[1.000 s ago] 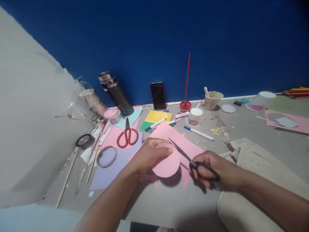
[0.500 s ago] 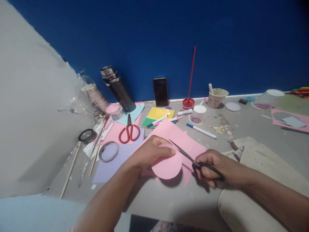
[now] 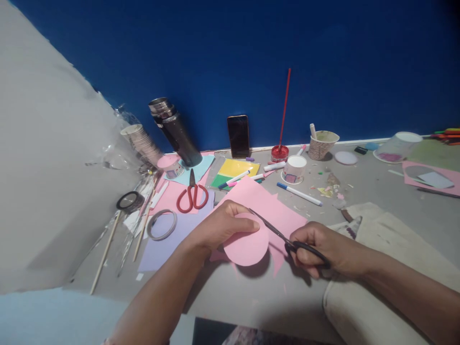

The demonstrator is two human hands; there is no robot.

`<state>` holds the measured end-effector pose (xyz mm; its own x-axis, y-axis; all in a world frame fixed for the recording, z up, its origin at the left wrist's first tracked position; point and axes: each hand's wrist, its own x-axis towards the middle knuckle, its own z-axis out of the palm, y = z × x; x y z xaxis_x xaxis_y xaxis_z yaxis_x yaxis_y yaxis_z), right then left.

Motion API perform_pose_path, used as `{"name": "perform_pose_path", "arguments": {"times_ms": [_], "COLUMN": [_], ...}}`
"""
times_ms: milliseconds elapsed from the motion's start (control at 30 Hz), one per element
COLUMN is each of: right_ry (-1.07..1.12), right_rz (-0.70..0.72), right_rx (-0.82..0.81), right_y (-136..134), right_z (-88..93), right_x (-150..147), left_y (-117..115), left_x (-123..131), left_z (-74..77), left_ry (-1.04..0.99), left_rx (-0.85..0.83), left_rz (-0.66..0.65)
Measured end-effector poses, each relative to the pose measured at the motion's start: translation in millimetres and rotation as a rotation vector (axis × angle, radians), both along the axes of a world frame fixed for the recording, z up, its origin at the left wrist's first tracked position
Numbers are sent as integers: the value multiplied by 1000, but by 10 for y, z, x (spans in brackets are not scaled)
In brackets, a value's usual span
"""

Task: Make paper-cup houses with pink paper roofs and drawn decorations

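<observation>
I note left hand [image 3: 226,227] pinching pink circle [image 3: 247,250], right hand [image 3: 320,237] gripping scissors [image 3: 276,232], blades [image 3: 265,222] seemingly nearer together than before, likely mid-snip.

My bare left hand [image 3: 223,229] and bare right hand [image 3: 325,241] run into smooth, uncovered forearms [image 3: 163,290]; below, blurred, mottled greyish-pink patterned cloth [image 3: 247,337] looks like my clothing.

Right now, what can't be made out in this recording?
All in the head view:
Left hand: some fingers, hidden by the pink disc.
Flask: its inside, hidden by its own wall.
Orange and green bundle: its far end, cut off by the right edge.
White-topped cup: its print, too small and blurred.
</observation>
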<state>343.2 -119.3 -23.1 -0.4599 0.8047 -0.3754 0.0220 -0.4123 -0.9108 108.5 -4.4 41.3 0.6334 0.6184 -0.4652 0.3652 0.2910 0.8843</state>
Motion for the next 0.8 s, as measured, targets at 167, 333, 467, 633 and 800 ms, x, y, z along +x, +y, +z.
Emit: {"name": "perform_pose_path", "arguments": {"times_ms": [167,333,467,633,800], "right_ry": [11,59,144,203,257], "right_rz": [-28,-193,-406,-552,-634], "right_rx": [-54,-73,32,32,-57], "right_y": [7,36,69,86,97], "right_z": [40,3,-16,11,-1], "right_x": [-39,-97,-125,-172,-179], "left_y": [23,24,-68,-213,-242], "left_x": [-17,-5,113,263,286], "left_z": [-10,-101,-231,-325,-342], "left_ry": [-2,-126,-282,-382,-360], "left_rx": [-36,-31,-47,-154,-184], "left_rz": [-23,31,209,275,202]}}
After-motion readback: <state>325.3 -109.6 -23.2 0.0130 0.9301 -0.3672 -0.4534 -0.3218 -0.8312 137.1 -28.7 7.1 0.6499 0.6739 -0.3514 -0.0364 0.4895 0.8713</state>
